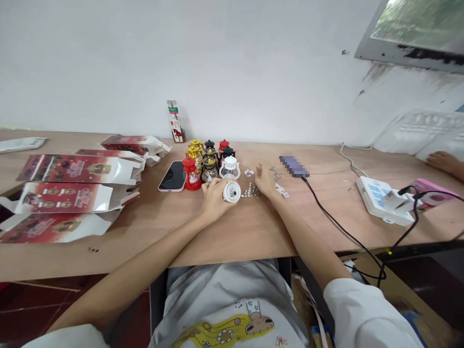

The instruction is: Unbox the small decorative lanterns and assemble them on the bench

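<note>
My left hand (213, 195) is closed around a small white lantern (232, 192) lying on its side, its open base facing me. My right hand (266, 181) rests on the wooden table (224, 232) just right of a cluster of small button batteries (251, 192); its fingers are curled over them, and what they pinch is too small to see. Behind my hands stands a group of little lanterns (208, 162) in gold, black, red and white. Small white plastic pieces (282, 191) lie beside my right hand.
A phone (173, 176) lies left of the lanterns. Red and white cartons (72, 191) spread over the left of the table. A purple device (293, 166) with a black cable, a white power strip (380, 198) and another person's hand (444, 162) are on the right.
</note>
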The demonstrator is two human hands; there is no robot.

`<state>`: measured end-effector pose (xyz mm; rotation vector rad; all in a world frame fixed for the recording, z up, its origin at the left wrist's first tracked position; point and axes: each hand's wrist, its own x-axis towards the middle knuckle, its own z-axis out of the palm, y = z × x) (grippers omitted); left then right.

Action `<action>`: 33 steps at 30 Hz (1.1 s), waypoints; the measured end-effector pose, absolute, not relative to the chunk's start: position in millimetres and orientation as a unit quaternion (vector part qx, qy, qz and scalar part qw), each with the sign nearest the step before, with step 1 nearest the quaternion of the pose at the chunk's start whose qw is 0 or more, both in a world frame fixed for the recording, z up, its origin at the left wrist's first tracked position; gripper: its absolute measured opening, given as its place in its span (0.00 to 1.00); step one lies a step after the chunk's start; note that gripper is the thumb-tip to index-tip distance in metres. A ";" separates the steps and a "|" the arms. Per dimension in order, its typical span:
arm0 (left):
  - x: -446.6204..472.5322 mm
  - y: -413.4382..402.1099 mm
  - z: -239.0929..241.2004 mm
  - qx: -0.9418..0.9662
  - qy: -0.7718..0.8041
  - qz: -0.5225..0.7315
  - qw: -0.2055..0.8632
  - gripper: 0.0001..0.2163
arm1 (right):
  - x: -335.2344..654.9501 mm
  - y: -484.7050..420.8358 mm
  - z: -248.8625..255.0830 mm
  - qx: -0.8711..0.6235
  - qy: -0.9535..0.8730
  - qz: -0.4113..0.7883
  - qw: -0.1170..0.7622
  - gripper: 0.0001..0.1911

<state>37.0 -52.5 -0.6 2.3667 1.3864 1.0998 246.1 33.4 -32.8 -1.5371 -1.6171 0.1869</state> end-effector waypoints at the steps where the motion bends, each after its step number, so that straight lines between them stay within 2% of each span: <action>1: 36.9 -52.4 -0.6 0.799 0.467 0.369 0.091 0.21 | 244.0 29.5 -30.5 -0.606 -0.653 0.074 0.448 0.23; 6: 35.3 -51.3 -0.6 0.798 0.471 0.366 0.087 0.21 | 222.7 -14.6 -4.7 -0.472 -0.702 0.008 0.534 0.06; 8: 34.2 -50.2 -0.6 0.794 0.478 0.367 0.085 0.22 | 212.6 -33.9 4.0 -0.386 -0.745 0.001 0.544 0.04; 12: 32.3 -47.9 -0.8 0.791 0.482 0.369 0.073 0.21 | 199.7 -51.7 7.9 -0.313 -0.797 0.021 0.516 0.03; 23: 28.9 -51.9 0.3 0.827 0.459 0.322 0.041 0.16 | 202.3 -45.0 6.6 -0.309 -0.828 0.146 0.444 0.06; 33: 28.3 -51.1 -1.3 0.831 0.459 0.313 0.037 0.15 | 201.3 -47.3 6.5 -0.304 -0.846 0.155 0.410 0.11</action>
